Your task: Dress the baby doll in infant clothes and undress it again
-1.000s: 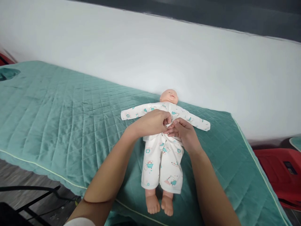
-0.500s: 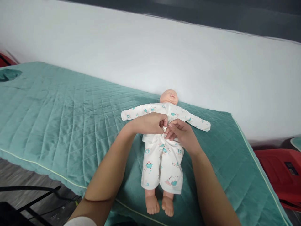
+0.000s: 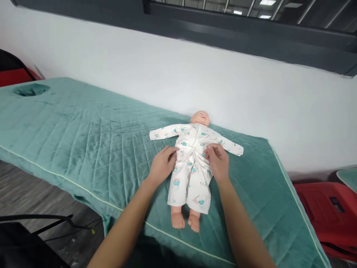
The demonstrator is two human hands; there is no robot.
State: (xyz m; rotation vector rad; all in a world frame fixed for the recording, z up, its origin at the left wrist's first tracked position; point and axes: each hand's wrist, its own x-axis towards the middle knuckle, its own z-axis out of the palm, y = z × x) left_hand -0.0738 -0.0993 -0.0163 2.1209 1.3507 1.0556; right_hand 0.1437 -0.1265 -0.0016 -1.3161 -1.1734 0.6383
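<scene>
Shirt (image 3: 192, 137): on doll (image 3: 200, 118), between both hands.
Doll: on bed (image 3: 92, 115), long axis pointing at wall (image 3: 145, 70).
Right hand (image 3: 219, 160): over shirt, nearer its middle; fingertips together, grip unclear.
Left hand (image 3: 162, 163): at shirt's other edge; fingers curled, grip unclear.

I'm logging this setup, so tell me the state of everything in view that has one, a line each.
Doll: lying on its back
White patterned top: worn, sleeves spread wide; whether fully fastened is unclear
White patterned trousers: worn
Doll's feet: bare
Green cover: spread out, slightly wrinkled
Left hand: curled, at the top's side
Right hand: curled, at the top's opposite side
Lights up high: lit
</scene>
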